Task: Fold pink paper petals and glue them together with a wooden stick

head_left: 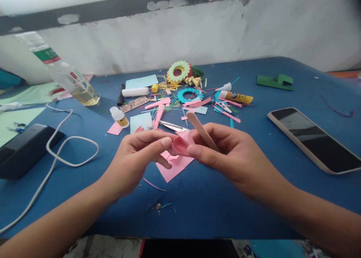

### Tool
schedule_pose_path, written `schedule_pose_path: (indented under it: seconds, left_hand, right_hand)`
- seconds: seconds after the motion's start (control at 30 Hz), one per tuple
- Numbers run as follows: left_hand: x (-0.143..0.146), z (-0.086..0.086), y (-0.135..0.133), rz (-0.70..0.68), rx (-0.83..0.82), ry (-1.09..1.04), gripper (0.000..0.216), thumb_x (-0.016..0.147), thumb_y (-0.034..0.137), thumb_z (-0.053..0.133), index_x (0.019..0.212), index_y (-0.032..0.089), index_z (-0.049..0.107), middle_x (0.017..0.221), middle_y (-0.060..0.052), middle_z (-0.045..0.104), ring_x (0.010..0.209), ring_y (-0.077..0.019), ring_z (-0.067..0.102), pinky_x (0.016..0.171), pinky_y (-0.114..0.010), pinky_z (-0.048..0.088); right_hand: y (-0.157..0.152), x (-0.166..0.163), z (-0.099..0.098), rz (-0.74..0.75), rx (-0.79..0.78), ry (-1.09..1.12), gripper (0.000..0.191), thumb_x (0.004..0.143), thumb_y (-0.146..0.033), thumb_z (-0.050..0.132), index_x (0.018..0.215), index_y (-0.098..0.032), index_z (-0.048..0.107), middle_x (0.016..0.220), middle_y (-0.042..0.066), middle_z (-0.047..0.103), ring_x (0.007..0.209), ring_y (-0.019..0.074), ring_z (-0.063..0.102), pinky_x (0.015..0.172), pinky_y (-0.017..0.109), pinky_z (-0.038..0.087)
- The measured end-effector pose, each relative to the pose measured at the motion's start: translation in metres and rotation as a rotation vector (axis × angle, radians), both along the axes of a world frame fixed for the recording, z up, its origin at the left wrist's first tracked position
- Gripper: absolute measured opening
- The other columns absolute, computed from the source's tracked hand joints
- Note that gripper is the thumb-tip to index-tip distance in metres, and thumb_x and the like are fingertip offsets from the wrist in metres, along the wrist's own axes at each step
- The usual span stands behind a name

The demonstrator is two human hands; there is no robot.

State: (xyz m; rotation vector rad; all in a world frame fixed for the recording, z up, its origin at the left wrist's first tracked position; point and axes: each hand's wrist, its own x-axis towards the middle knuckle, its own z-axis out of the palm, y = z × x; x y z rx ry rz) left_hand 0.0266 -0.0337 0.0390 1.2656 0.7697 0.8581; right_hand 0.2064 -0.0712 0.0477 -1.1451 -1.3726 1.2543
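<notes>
Between my two hands, above the middle of the blue table, is a folded, curved piece of pink paper (181, 145). The fingers of my left hand (141, 152) pinch its left side. My right hand (225, 147) grips its right side between thumb and fingers, and a flat wooden stick (201, 130) also sits in that hand, slanting up to the left. Below the hands lies a pink paper sheet (172, 171), partly covered. Just behind them rests a pair of scissors (172, 126), its handles hidden by my right hand and the pink piece.
Paper scraps (160, 109), a blue paper ring (189, 95), a green paper ring (179, 70) and a glue stick (236, 97) lie at the back. A small glue bottle (120, 117), tall bottle (73, 81), white cable (53, 141) and black box (26, 149) stand left; a phone (313, 139) lies right.
</notes>
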Motion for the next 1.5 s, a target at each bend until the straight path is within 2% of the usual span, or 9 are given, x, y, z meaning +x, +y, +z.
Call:
schedule_pose_path:
  seconds: [0.1, 0.23, 0.4, 0.53, 0.7, 0.87, 1.0, 1.3, 1.5]
  left_hand:
    - [0.001, 0.001, 0.002, -0.04, -0.131, 0.022, 0.012, 0.078, 0.028, 0.065, 0.075, 0.019, 0.073, 0.069, 0.0, 0.064, 0.062, -0.0092, 0.058, 0.053, -0.016, 0.055]
    - [0.001, 0.002, 0.003, -0.06, -0.255, 0.043, 0.018, 0.074, 0.032, 0.068, 0.074, 0.015, 0.07, 0.066, -0.002, 0.064, 0.063, -0.011, 0.059, 0.052, -0.017, 0.052]
    - [-0.003, 0.006, 0.001, -0.082, -0.167, 0.058, 0.009, 0.073, 0.025, 0.068, 0.074, 0.017, 0.07, 0.067, 0.0, 0.065, 0.062, -0.0096, 0.059, 0.055, -0.017, 0.049]
    - [-0.005, 0.012, -0.003, -0.102, -0.068, 0.15, 0.007, 0.07, 0.023, 0.067, 0.074, 0.016, 0.067, 0.071, 0.0, 0.063, 0.064, -0.0103, 0.057, 0.057, -0.02, 0.046]
    - [-0.008, 0.017, -0.006, -0.122, 0.044, 0.252, 0.008, 0.07, 0.024, 0.064, 0.073, 0.017, 0.064, 0.076, -0.002, 0.062, 0.073, -0.0155, 0.058, 0.058, -0.023, 0.046]
    - [-0.01, 0.016, -0.003, -0.173, 0.055, 0.178, 0.004, 0.071, 0.02, 0.064, 0.072, 0.017, 0.067, 0.082, -0.003, 0.065, 0.084, -0.0185, 0.06, 0.068, -0.027, 0.049]
    - [-0.009, 0.019, -0.001, -0.157, 0.096, 0.145, 0.005, 0.07, 0.017, 0.067, 0.068, 0.016, 0.071, 0.084, -0.004, 0.067, 0.082, -0.0172, 0.062, 0.065, -0.025, 0.05]
    - [-0.01, 0.023, -0.004, -0.154, 0.183, 0.141, 0.006, 0.071, 0.016, 0.068, 0.067, 0.018, 0.073, 0.083, -0.005, 0.069, 0.075, -0.0166, 0.064, 0.06, -0.024, 0.051]
    - [-0.01, 0.018, -0.008, -0.057, 0.393, 0.183, 0.007, 0.075, 0.017, 0.066, 0.074, 0.019, 0.072, 0.083, -0.003, 0.069, 0.075, -0.0146, 0.064, 0.063, -0.022, 0.052]
  right_hand:
    - [0.0, 0.001, -0.001, -0.03, 0.12, -0.092, 0.009, 0.075, -0.026, 0.066, 0.072, -0.022, 0.059, 0.065, -0.005, 0.062, 0.057, 0.008, 0.058, 0.048, 0.017, 0.045]
    - [-0.002, 0.002, -0.005, -0.052, 0.403, -0.309, 0.004, 0.077, -0.022, 0.065, 0.078, -0.023, 0.062, 0.069, -0.005, 0.065, 0.058, 0.008, 0.058, 0.052, 0.018, 0.047]
    - [0.0, 0.005, -0.008, 0.017, 0.776, -0.489, 0.01, 0.079, -0.015, 0.062, 0.087, -0.021, 0.061, 0.081, 0.002, 0.07, 0.074, 0.0134, 0.065, 0.067, 0.023, 0.052]
    - [0.002, 0.008, -0.008, 0.115, 0.943, -0.557, 0.019, 0.079, -0.012, 0.063, 0.095, -0.022, 0.059, 0.087, 0.004, 0.07, 0.079, 0.0135, 0.066, 0.072, 0.024, 0.053]
    - [0.002, 0.012, -0.007, 0.177, 0.999, -0.613, 0.016, 0.083, -0.014, 0.059, 0.098, -0.02, 0.059, 0.089, 0.006, 0.07, 0.086, 0.0127, 0.065, 0.077, 0.021, 0.053]
    - [0.002, 0.012, -0.004, 0.189, 1.032, -0.64, 0.013, 0.083, -0.013, 0.059, 0.095, -0.018, 0.06, 0.086, 0.006, 0.07, 0.081, 0.0107, 0.065, 0.077, 0.018, 0.052]
    - [0.002, 0.013, -0.001, 0.204, 1.037, -0.608, 0.015, 0.081, -0.011, 0.06, 0.094, -0.017, 0.061, 0.084, 0.006, 0.069, 0.079, 0.0109, 0.065, 0.074, 0.018, 0.052]
    - [0.001, 0.014, -0.002, 0.203, 0.918, -0.48, 0.026, 0.079, -0.006, 0.06, 0.1, -0.022, 0.06, 0.092, 0.004, 0.068, 0.085, 0.0122, 0.065, 0.075, 0.022, 0.055]
    - [0.0, 0.01, -0.005, 0.142, 0.882, -0.441, 0.028, 0.077, -0.004, 0.061, 0.098, -0.023, 0.062, 0.09, 0.003, 0.07, 0.082, 0.0125, 0.066, 0.071, 0.022, 0.056]
